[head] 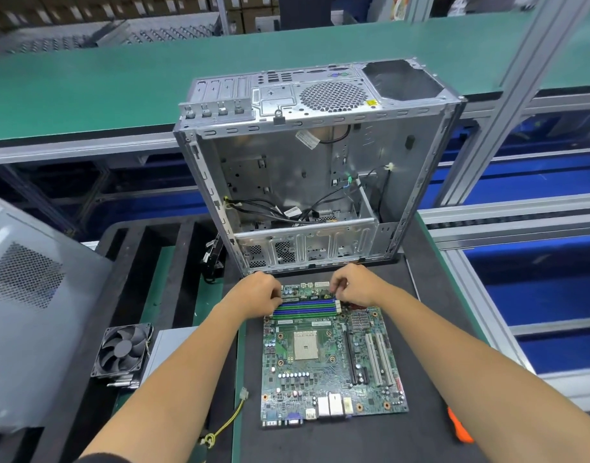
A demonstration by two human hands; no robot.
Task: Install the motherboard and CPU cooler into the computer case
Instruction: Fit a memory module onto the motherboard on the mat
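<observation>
The motherboard (332, 359) is lying flat on the dark mat (420, 436), right in front of the open computer case (303, 182), not inside it. It's a green board, empty square CPU socket near the middle, blue and green RAM slots (303, 308) along the far edge, white expansion slots on the right, and the port block on the near edge.

Both hands are at the far end of the board. The left hand (258, 294) has its fingers curled down over the left end of the RAM slots, and the right hand (353, 285) is curled at the right end, fingertips pinched together on something small there. Can't really make out what, the knuckles hide it, and I can't tell whether the left is actually gripping or just pressing.

The case lies on its side with loose black cables inside; its lower corner is hidden behind the hands. The CPU cooler (123, 354) sits to the left, fan up, its heatsink mostly hidden underneath. A grey side panel (36, 312) is cut off at the left edge, and something orange (459, 429) pokes out behind the right forearm.
</observation>
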